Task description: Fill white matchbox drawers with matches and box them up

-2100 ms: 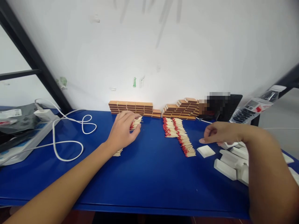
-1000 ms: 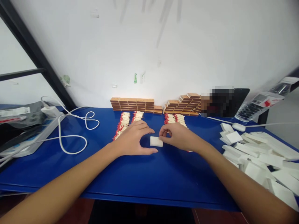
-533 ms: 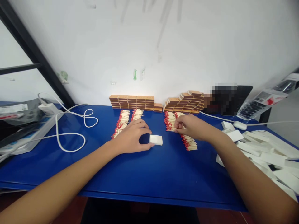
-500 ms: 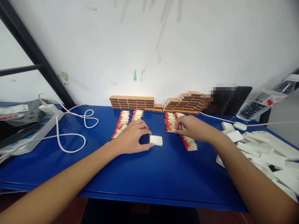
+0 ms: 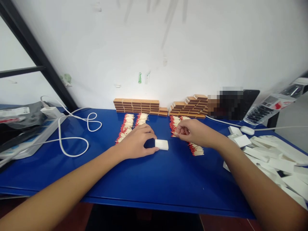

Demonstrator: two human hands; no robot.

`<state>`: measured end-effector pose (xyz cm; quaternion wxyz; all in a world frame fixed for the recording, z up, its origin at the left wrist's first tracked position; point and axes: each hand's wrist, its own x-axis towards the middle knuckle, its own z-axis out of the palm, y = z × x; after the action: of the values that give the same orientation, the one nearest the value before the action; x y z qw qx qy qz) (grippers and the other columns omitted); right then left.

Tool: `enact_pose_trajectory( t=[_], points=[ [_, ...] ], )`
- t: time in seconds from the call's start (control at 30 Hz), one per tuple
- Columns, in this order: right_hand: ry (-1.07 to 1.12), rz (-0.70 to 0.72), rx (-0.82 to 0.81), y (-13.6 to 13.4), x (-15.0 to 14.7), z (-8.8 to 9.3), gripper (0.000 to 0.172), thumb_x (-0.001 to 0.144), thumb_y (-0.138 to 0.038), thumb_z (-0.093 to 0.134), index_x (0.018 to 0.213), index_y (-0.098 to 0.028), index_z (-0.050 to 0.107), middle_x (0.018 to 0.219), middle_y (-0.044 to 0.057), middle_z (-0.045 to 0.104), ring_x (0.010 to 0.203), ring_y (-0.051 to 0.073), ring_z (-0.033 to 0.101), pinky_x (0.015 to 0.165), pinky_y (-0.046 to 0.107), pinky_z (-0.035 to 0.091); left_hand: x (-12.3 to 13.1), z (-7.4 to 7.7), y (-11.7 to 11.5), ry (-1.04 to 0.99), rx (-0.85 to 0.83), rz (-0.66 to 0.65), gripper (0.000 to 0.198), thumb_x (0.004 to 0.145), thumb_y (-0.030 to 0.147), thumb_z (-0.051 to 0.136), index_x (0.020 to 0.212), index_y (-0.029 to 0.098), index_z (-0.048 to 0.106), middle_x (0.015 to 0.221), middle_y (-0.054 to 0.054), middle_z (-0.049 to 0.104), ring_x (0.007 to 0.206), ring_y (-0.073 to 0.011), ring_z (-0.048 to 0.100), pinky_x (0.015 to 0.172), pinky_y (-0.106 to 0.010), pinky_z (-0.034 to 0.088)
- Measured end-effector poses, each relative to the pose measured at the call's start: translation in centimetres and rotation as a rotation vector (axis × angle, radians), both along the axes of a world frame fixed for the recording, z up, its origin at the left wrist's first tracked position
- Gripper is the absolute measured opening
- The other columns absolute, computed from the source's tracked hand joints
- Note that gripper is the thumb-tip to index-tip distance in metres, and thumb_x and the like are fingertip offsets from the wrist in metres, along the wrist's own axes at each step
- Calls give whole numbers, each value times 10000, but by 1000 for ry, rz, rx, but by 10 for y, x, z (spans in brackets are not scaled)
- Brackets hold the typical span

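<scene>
A small white box tray [image 5: 162,144] lies on the blue table [image 5: 154,179]. My left hand [image 5: 139,141] grips its left end between thumb and fingers. Red-tipped matches [image 5: 128,121] lie in two rows, partly behind that hand. On the right, my right hand [image 5: 192,132] is closed in a pinch at the lower edge of another match row [image 5: 174,123]; whatever lies between its fingertips is too small to make out. More matches [image 5: 196,149] show just below this hand.
Stacked brown matchboxes [image 5: 137,106] and a stepped stack [image 5: 192,106] stand along the wall. White trays [image 5: 269,157] are heaped at the right, near a plastic bottle [image 5: 269,104]. White cables [image 5: 72,138] curl at the left.
My right hand has shifted slightly left, to the lower edge of the match row. My left hand keeps its grip on the white tray.
</scene>
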<state>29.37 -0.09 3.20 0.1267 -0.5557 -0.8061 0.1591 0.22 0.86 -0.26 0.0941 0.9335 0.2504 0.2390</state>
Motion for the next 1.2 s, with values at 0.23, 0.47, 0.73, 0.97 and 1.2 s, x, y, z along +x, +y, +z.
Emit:
enact_pose_trajectory(
  t=[0.23,0.47,0.73,0.97,1.2],
  points=[
    [10,-26,4,0,2,0,105,845,-292,677,778,-211,675,738,31,705,660,185,615,618,308,441,-1,0,3,15,-11,25,216,925,385,793,1069,226,764,1102,-84,730,1130,-286,658,1017,-449,539],
    [271,126,-104,-14,-23,2,264,878,-467,717,857,-204,725,739,21,668,667,165,582,601,293,461,1,3,2,11,-58,8,244,916,390,810,1022,191,718,1040,-73,730,1046,-267,655,948,-425,534],
    [261,176,-52,-20,-36,-7,123,878,-320,703,869,-204,742,742,3,668,644,141,552,590,277,437,3,6,-3,-91,7,-9,240,886,340,817,1049,186,730,1028,-79,734,1034,-259,679,912,-391,548],
    [210,210,56,-25,-40,-9,108,912,-283,682,869,-203,741,773,15,689,705,149,588,648,280,445,3,3,-2,-83,-1,-25,267,887,372,826,1054,185,733,1047,-81,736,1027,-253,686,884,-375,558],
    [169,213,50,-25,-43,-9,65,899,-234,705,857,-196,737,782,18,692,702,149,601,644,279,436,3,3,-1,-91,12,-41,255,890,363,830,1032,181,722,1011,-73,737,974,-240,680,855,-369,552]
  ],
)
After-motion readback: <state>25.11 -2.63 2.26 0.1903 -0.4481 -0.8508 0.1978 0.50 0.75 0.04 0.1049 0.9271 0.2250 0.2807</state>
